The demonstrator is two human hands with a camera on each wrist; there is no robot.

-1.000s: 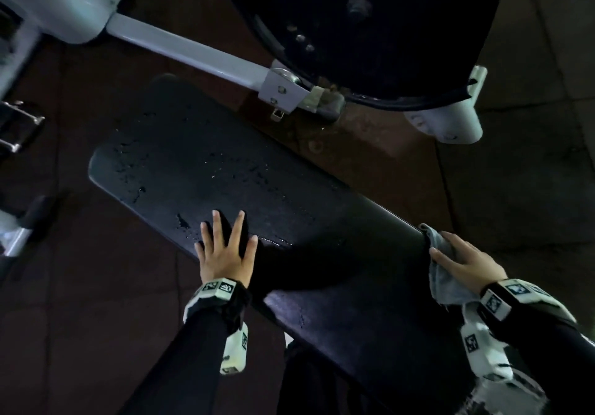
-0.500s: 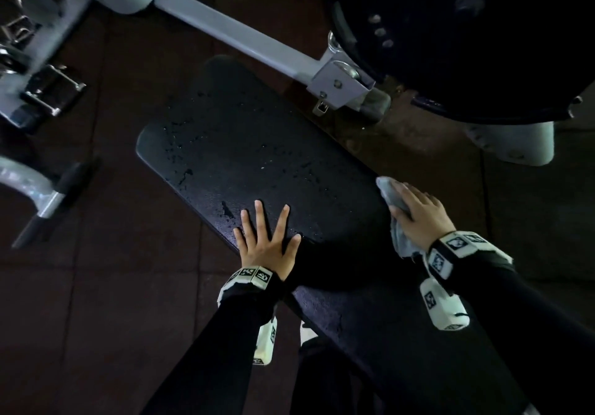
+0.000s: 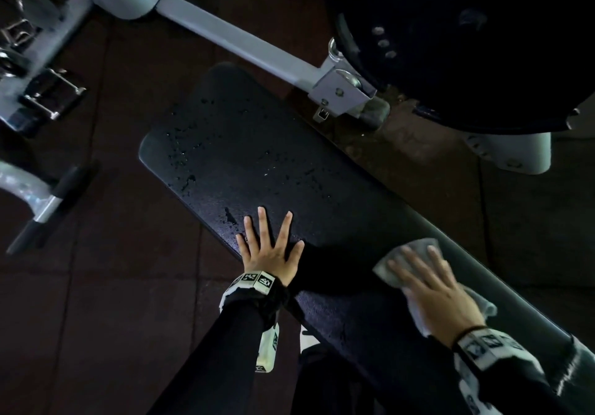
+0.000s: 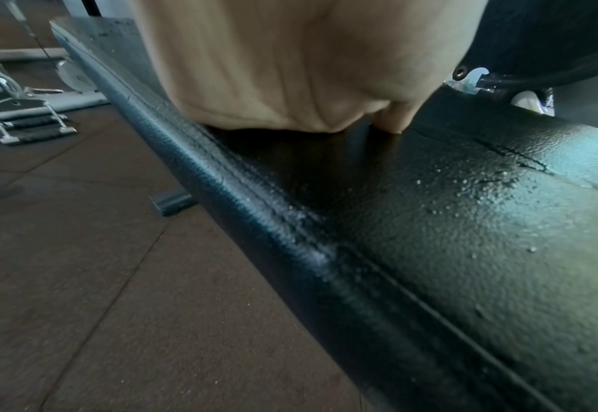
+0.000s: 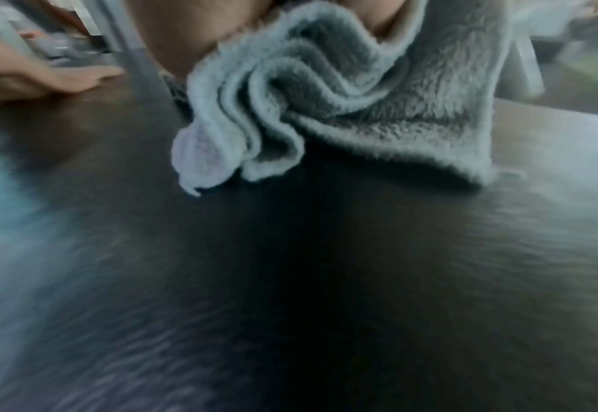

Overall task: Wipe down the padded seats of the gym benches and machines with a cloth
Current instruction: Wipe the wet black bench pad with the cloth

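Note:
A long black padded bench (image 3: pixel 257 157) runs diagonally from upper left to lower right, with water droplets (image 3: pixel 183 157) on its far-left end. My left hand (image 3: pixel 270 247) lies flat on the pad's near edge, fingers spread and straight; the left wrist view shows its palm (image 4: pixel 290 55) down on the wet, textured pad (image 4: pixel 466 251). My right hand (image 3: pixel 431 282) presses a grey cloth (image 3: pixel 402 253) onto the top of the pad with straight fingers. In the blurred right wrist view the cloth (image 5: pixel 325 97) is bunched in folds under the palm.
A white machine frame bar (image 3: pixel 241 37) and a large black round housing (image 3: pixel 467 44) stand just beyond the bench. A metal cable handle (image 3: pixel 48 92) and a grey bar with black grip (image 3: pixel 42 205) lie at left. Brown rubber floor tiles (image 3: pixel 96 318) surround the bench.
My right hand has carried the cloth from the bench's far edge onto the top of the pad, and its fingers now lie flat. My left hand has stayed planted.

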